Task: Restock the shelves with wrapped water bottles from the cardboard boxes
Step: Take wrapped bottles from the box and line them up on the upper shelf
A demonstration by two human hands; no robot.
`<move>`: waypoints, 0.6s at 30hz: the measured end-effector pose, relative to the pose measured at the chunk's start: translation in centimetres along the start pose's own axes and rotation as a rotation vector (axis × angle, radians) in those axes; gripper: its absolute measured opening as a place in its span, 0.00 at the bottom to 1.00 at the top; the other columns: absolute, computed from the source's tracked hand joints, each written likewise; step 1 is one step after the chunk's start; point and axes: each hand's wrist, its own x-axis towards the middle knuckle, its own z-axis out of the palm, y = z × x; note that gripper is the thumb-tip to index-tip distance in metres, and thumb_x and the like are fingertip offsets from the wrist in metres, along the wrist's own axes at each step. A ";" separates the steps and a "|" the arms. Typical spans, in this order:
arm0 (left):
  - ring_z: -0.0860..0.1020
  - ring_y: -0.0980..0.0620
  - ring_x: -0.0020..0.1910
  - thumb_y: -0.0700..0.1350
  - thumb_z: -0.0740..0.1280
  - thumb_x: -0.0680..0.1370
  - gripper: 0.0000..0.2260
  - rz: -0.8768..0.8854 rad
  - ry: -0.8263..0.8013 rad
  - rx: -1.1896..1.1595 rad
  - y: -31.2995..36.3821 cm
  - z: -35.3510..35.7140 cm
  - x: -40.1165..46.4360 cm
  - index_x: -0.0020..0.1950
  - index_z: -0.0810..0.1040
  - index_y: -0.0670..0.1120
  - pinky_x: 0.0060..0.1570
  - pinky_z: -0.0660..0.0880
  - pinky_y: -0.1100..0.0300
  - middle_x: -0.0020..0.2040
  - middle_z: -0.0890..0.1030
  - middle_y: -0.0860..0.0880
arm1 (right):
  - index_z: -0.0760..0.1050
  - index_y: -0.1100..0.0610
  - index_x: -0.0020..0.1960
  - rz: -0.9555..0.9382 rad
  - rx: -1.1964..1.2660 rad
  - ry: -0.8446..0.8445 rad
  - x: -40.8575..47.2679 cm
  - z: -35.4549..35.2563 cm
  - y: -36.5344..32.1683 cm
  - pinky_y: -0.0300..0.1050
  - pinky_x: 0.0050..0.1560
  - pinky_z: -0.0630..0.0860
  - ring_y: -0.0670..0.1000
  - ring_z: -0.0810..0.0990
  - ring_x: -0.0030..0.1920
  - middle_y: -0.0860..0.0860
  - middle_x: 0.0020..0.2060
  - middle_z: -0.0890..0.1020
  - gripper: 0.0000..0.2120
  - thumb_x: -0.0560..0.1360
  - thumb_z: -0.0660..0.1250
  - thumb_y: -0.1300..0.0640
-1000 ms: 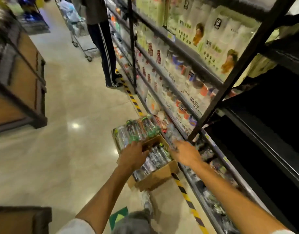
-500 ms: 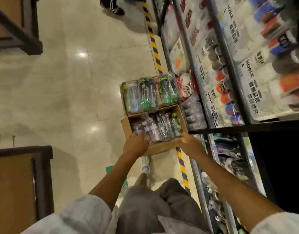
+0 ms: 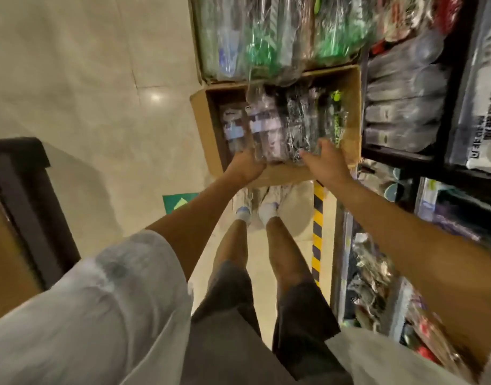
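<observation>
Tiled floor (image 3: 86,79) carries a cardboard box (image 3: 349,107) at twelve o'clock; left hand (image 3: 245,168) and right hand (image 3: 329,162) grip its wrapped bottles (image 3: 272,129).

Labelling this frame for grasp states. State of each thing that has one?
near cardboard box: open, on floor, holds wrapped bottles
far cardboard box: open, full of green-labelled wrapped bottles
wrapped bottles: lying in near box, near ends gripped
left hand: fingers curled on a bottle's end
right hand: fingers curled on bottles' ends
shelves: stocked
</observation>
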 end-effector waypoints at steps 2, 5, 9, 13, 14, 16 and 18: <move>0.76 0.41 0.65 0.43 0.65 0.83 0.23 -0.053 -0.012 -0.073 -0.9 1.7 4.0 0.78 0.66 0.42 0.59 0.72 0.55 0.66 0.76 0.41 | 0.64 0.56 0.78 0.028 0.005 0.007 4.3 1.3 0.6 0.50 0.63 0.73 0.61 0.75 0.69 0.57 0.71 0.74 0.34 0.80 0.68 0.40; 0.77 0.42 0.66 0.43 0.66 0.83 0.18 -0.108 -0.015 -0.133 -1.8 3.6 10.1 0.72 0.74 0.41 0.58 0.74 0.55 0.62 0.77 0.43 | 0.57 0.54 0.83 0.065 0.005 0.033 10.4 2.9 1.3 0.52 0.69 0.71 0.61 0.71 0.74 0.56 0.77 0.70 0.41 0.78 0.69 0.37; 0.80 0.49 0.54 0.44 0.69 0.82 0.17 -0.168 0.011 -0.279 -2.1 6.2 17.9 0.69 0.71 0.44 0.48 0.79 0.60 0.58 0.77 0.47 | 0.57 0.56 0.82 0.059 0.042 0.034 16.9 5.1 2.9 0.50 0.71 0.71 0.61 0.70 0.75 0.58 0.78 0.67 0.45 0.76 0.75 0.41; 0.79 0.43 0.61 0.45 0.77 0.74 0.35 -0.215 0.081 -0.369 -1.9 8.8 24.1 0.77 0.63 0.44 0.58 0.82 0.49 0.65 0.77 0.44 | 0.50 0.56 0.84 0.029 0.081 -0.018 21.6 6.7 3.3 0.47 0.76 0.64 0.58 0.64 0.79 0.56 0.81 0.63 0.53 0.73 0.79 0.45; 0.78 0.42 0.64 0.47 0.77 0.73 0.37 -0.227 0.097 -0.401 -2.1 9.5 25.6 0.77 0.63 0.44 0.60 0.81 0.48 0.66 0.77 0.44 | 0.47 0.56 0.84 0.027 0.073 -0.037 22.5 7.3 3.1 0.47 0.76 0.63 0.58 0.62 0.80 0.56 0.82 0.61 0.55 0.72 0.79 0.44; 0.75 0.40 0.68 0.51 0.75 0.74 0.39 -0.257 0.140 -0.456 -1.6 10.0 27.2 0.79 0.59 0.44 0.64 0.78 0.46 0.72 0.73 0.41 | 0.45 0.55 0.85 0.038 0.044 -0.055 24.0 8.4 2.7 0.50 0.78 0.63 0.60 0.60 0.81 0.58 0.83 0.57 0.58 0.70 0.80 0.41; 0.75 0.41 0.68 0.52 0.72 0.77 0.38 -0.271 0.185 -0.457 -1.3 10.2 28.2 0.81 0.57 0.43 0.64 0.78 0.48 0.73 0.72 0.40 | 0.45 0.54 0.85 0.044 -0.012 -0.028 25.1 9.2 2.5 0.54 0.79 0.63 0.62 0.58 0.82 0.59 0.83 0.55 0.60 0.69 0.79 0.37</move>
